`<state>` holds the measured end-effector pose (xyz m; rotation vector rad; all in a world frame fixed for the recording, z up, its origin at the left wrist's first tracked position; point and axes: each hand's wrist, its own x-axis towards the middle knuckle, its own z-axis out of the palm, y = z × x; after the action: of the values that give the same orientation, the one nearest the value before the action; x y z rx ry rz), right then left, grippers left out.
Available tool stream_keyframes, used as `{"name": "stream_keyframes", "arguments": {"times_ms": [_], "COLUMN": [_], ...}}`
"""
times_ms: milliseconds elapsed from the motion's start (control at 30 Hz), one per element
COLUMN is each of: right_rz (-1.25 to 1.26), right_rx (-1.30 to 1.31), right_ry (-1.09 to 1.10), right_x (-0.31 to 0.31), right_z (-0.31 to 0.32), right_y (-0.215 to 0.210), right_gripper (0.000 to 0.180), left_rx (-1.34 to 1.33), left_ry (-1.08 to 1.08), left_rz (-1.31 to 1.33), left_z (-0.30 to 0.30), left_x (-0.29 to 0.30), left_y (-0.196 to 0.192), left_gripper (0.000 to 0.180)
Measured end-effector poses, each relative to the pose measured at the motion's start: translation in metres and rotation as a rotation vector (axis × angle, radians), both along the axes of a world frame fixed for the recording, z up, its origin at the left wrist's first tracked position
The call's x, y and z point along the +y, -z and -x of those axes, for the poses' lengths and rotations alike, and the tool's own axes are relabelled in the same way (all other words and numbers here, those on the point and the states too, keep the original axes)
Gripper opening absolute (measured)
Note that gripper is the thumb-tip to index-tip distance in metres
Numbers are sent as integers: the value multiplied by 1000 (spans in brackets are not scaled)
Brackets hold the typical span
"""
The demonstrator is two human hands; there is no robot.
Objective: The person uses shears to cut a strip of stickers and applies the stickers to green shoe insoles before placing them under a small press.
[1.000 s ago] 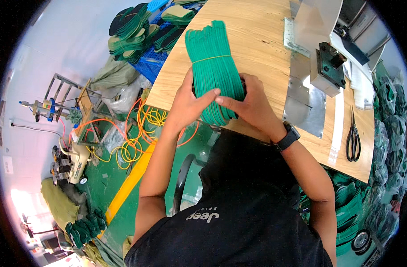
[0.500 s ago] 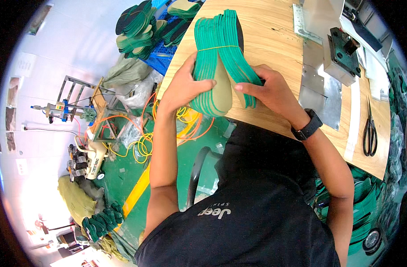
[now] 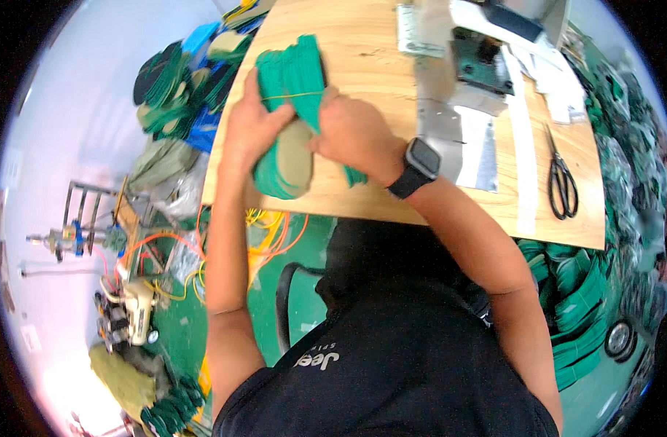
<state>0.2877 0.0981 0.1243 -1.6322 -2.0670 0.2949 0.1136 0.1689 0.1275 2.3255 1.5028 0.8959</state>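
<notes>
Green insole-shaped cut-outs, bundled thick with a thin yellow band (image 3: pixel 293 95) round them, make up the stack (image 3: pixel 293 73) I have between both hands on the pale wooden counter (image 3: pixel 362 54), near its left edge. My left hand (image 3: pixel 254 131) wraps the bundle's left side, fingers curled round it, a closed grip on the stack. My right hand (image 3: pixel 351 135) clamps the right side, thumb pressed in at the middle, black smartwatch (image 3: pixel 419 162) on that wrist. The near end of the bundle tips up toward me, so I'm looking at a tan underside of one piece (image 3: pixel 293 156) with green edges fanned round it. Some green edges poke out below my right palm too, touching the counter. Over to the right, well apart from my hands, black-handled scissors (image 3: pixel 561 182) lie flat on the wood. Between them and me, a shiny grey metal plate (image 3: pixel 461 142) and a long white strip (image 3: pixel 523 146) run across the board, and a dark green machine block (image 3: pixel 483 62) sits on the far side. Off the counter's left edge, more green cut-outs (image 3: pixel 177 91) are heaped with a blue crate (image 3: pixel 202 131). Orange and yellow cables (image 3: pixel 271 233) tangle on the green floor (image 3: pixel 289 313) beneath. More green stacks (image 3: pixel 577 291) pile up down on my right.
</notes>
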Motion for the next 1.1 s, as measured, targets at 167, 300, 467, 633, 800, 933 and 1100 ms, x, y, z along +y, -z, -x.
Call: {"name": "stream_keyframes", "arguments": {"times_ms": [167, 300, 467, 633, 800, 933, 1100], "right_rz": [1, 163, 206, 158, 198, 334, 495], "right_rx": [57, -50, -102, -53, 95, 921, 818], "right_ry": [-70, -124, -20, 16, -83, -188, -395], "right_x": [-18, -72, -128, -130, -135, -125, -109], "right_z": [-36, -87, -129, -136, -134, -169, -134], "right_y": [-12, -64, -51, -23, -34, -36, -57], "right_gripper": [38, 40, 43, 42, 50, 68, 73], "left_rx": [-29, 145, 533, 242, 324, 71, -76], "left_ry": [134, 38, 83, 937, 879, 725, 755], "left_rz": [-3, 103, -37, 55, -38, -513, -688], "left_z": [-1, -15, -22, -80, -86, -70, -46], "left_x": [96, 140, 153, -15, -53, -83, -80], "left_y": [7, -2, -31, -66, -44, -57, -49], "left_gripper": [75, 77, 70, 81, 64, 42, 51]}}
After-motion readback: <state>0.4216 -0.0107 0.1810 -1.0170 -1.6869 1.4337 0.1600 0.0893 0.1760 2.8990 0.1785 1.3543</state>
